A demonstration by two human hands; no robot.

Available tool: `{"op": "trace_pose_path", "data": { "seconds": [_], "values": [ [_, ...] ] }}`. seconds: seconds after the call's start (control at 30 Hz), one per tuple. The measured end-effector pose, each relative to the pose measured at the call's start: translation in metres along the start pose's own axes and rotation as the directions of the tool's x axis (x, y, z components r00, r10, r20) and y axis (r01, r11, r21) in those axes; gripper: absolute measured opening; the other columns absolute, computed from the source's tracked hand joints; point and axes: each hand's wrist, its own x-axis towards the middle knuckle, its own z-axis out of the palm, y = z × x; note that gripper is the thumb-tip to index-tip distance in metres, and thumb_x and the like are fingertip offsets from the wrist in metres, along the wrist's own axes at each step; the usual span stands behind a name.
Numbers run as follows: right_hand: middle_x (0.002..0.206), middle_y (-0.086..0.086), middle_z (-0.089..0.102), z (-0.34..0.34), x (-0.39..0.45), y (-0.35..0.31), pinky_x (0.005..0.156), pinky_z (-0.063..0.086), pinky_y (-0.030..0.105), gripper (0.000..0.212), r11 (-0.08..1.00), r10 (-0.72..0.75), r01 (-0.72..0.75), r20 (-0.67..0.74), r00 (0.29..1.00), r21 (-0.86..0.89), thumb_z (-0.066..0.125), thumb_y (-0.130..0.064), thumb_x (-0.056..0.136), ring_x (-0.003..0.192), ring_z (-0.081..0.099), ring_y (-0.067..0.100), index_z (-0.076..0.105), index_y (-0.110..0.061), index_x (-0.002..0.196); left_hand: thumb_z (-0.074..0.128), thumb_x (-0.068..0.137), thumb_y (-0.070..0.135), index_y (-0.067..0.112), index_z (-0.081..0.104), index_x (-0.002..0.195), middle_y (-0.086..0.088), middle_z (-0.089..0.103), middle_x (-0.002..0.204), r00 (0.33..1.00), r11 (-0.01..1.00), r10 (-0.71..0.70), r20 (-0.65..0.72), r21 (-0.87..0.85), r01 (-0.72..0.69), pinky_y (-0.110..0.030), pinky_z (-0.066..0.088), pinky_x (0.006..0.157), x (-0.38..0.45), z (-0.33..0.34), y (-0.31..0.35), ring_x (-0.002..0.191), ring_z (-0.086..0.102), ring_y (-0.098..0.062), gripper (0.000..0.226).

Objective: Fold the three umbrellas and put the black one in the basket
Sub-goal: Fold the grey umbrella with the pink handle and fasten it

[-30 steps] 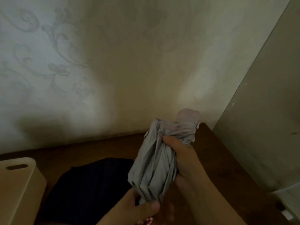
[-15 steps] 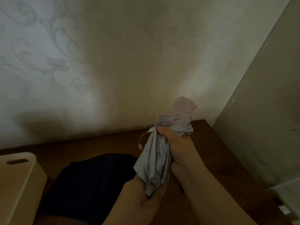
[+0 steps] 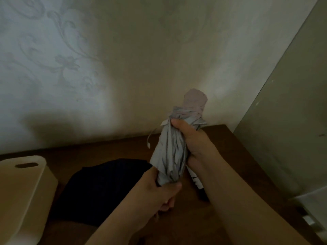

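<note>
The right hand (image 3: 192,138) has its grip wrapped round the top of the grey umbrella (image 3: 174,149), the left hand (image 3: 159,188) clenching its lower end above the tabletop (image 3: 230,156). The strap (image 3: 150,138) dangles loose at nine o'clock, so the canopy may spring open if either grip slackens. The black umbrella (image 3: 106,188) lies at eight o'clock, beside the basket (image 3: 23,191).

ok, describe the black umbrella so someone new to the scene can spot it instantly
Start at the brown wooden table against the patterned wall. The black umbrella lies flat on it, between the cream basket at the left edge and the two hands working the grey umbrella. It is the only dark, spread-out fabric mass; the grey umbrella is pale, bundled and held upright off the table.
</note>
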Motion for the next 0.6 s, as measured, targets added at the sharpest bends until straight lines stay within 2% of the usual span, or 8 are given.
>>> {"op": "trace_pose_path", "data": {
  "seconds": [0.1, 0.2, 0.27, 0.33, 0.4, 0.47, 0.53, 0.6],
  "values": [
    [0.102, 0.008, 0.063, 0.006, -0.001, 0.002, 0.078, 0.055, 0.041, 0.043, 0.99, -0.01, -0.004, -0.097, 0.995, -0.144, 0.072, -0.019, 0.079, 0.09, 0.062, 0.029, 0.054, -0.012, 0.118, 0.06, 0.103, 0.022, 0.043, 0.036, 0.128, 0.022, 0.058, 0.084, 0.953, 0.934, 0.205, -0.221, 0.336, -0.123, -0.003, 0.046, 0.056, -0.002, 0.008, 0.005, 0.064, 0.056, 0.004, 0.041],
    [0.087, 0.005, 0.06, 0.006, -0.005, 0.004, 0.086, 0.053, 0.046, 0.018, 0.995, -0.025, 0.011, -0.139, 0.99, -0.095, 0.071, -0.012, 0.08, 0.08, 0.06, 0.026, 0.056, -0.016, 0.089, 0.055, 0.105, 0.027, 0.034, 0.032, 0.146, 0.028, 0.043, 0.088, 0.919, 0.84, 0.295, -0.261, 0.529, -0.12, 0.0, 0.044, 0.061, -0.003, 0.016, 0.004, 0.073, 0.05, 0.007, 0.047],
    [0.083, 0.003, 0.058, 0.004, -0.007, 0.005, 0.077, 0.055, 0.04, 0.016, 0.994, -0.054, 0.042, -0.126, 0.991, -0.097, 0.068, -0.009, 0.083, 0.074, 0.057, 0.021, 0.055, -0.016, 0.091, 0.057, 0.104, 0.029, 0.043, 0.032, 0.135, 0.028, 0.041, 0.087, 0.924, 0.809, 0.3, -0.237, 0.577, -0.114, 0.001, 0.044, 0.063, -0.006, 0.016, 0.002, 0.072, 0.049, 0.007, 0.042],
    [0.081, 0.004, 0.056, 0.001, -0.009, 0.002, 0.067, 0.053, 0.035, 0.013, 0.995, -0.054, 0.046, -0.093, 0.994, -0.084, 0.064, -0.007, 0.085, 0.07, 0.055, 0.021, 0.056, -0.017, 0.089, 0.066, 0.099, 0.029, 0.05, 0.035, 0.11, 0.024, 0.053, 0.096, 0.948, 0.857, 0.253, -0.191, 0.498, -0.128, -0.004, 0.051, 0.07, -0.008, 0.013, 0.005, 0.081, 0.06, 0.002, 0.039],
    [0.075, 0.006, 0.054, -0.002, -0.012, 0.0, 0.055, 0.052, 0.03, 0.011, 0.999, -0.024, 0.022, -0.047, 0.999, -0.041, 0.061, -0.006, 0.086, 0.063, 0.053, 0.021, 0.056, -0.014, 0.092, 0.08, 0.086, 0.026, 0.05, 0.043, 0.112, 0.015, 0.063, 0.114, 0.987, 0.945, 0.149, -0.067, 0.302, -0.122, -0.018, 0.06, 0.081, -0.008, 0.003, 0.006, 0.098, 0.069, -0.006, 0.051],
    [0.075, 0.006, 0.053, -0.005, -0.014, 0.0, 0.049, 0.049, 0.026, 0.017, 1.0, -0.016, 0.016, 0.001, 1.0, 0.011, 0.06, -0.007, 0.086, 0.062, 0.053, 0.02, 0.056, -0.013, 0.102, 0.084, 0.072, 0.016, 0.043, 0.05, 0.117, 0.004, 0.069, 0.116, 0.998, 0.999, 0.032, 0.051, 0.019, -0.033, -0.027, 0.064, 0.081, -0.009, -0.003, 0.011, 0.091, 0.075, -0.012, 0.062],
    [0.08, 0.007, 0.056, -0.007, -0.015, 0.002, 0.052, 0.049, 0.026, 0.018, 0.999, -0.028, 0.028, 0.018, 0.999, 0.022, 0.06, -0.008, 0.086, 0.065, 0.055, 0.02, 0.057, -0.016, 0.102, 0.076, 0.083, 0.005, 0.035, 0.053, 0.124, 0.005, 0.076, 0.091, 0.994, 1.0, 0.01, 0.112, -0.02, -0.008, -0.022, 0.061, 0.064, -0.011, 0.001, 0.014, 0.066, 0.073, -0.01, 0.056],
    [0.081, 0.006, 0.058, -0.009, -0.016, 0.001, 0.054, 0.05, 0.028, 0.02, 1.0, -0.025, 0.025, 0.027, 0.999, -0.007, 0.062, -0.01, 0.085, 0.067, 0.057, 0.02, 0.057, -0.012, 0.105, 0.064, 0.098, 0.005, 0.027, 0.05, 0.131, 0.011, 0.068, 0.06, 0.993, 0.99, 0.047, 0.11, 0.126, -0.06, -0.015, 0.05, 0.053, -0.012, 0.008, 0.013, 0.046, 0.059, -0.003, 0.042]
  ]
}}
